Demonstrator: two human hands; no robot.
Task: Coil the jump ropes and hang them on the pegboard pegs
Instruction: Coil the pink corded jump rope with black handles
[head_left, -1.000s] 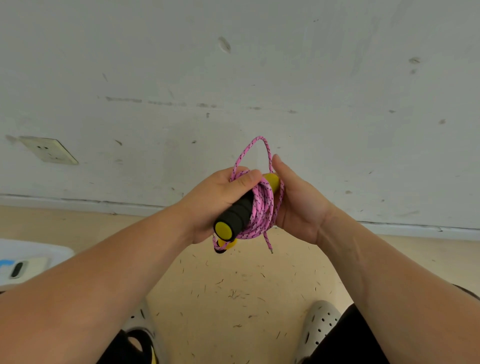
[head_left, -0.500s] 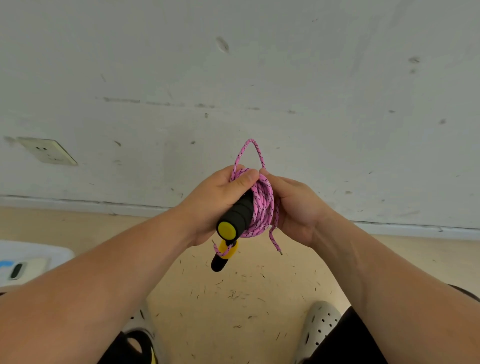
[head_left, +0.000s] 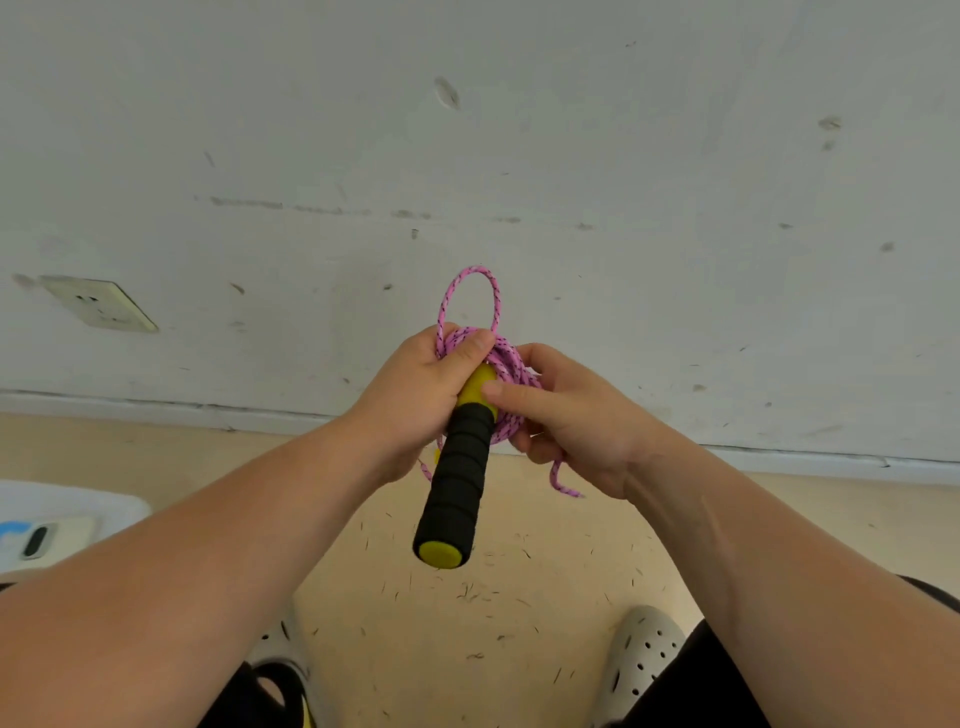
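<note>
- Swung round within the last second, the black foam handle (head_left: 457, 483) now points down toward the camera with its yellow end cap facing the lens — earlier it lay crosswise under the pink coil.
- Head view: the left hand (head_left: 415, 395) grips the top of the handle and the coil together, thumb pressed over the strands. The right hand (head_left: 571, 421) curls round the coil's other side, forefinger laid on the handle's yellow neck.
- The jump rope (head_left: 511, 364) is held in the air between both hands, in front of a scuffed white wall (head_left: 675, 182). One loop (head_left: 470, 291) stands up above the left thumb, and a short tail (head_left: 563, 480) hangs under the right hand.
- A second handle, dangling half a second ago, is now all but hidden behind the left hand.
- Coiling looks nearly done — the bundle seems to be getting secured, and the raised loop could take a peg.
- No pegboard is in view, so hanging is still ahead.
- A wall socket (head_left: 98, 304) sits at far left.
</note>
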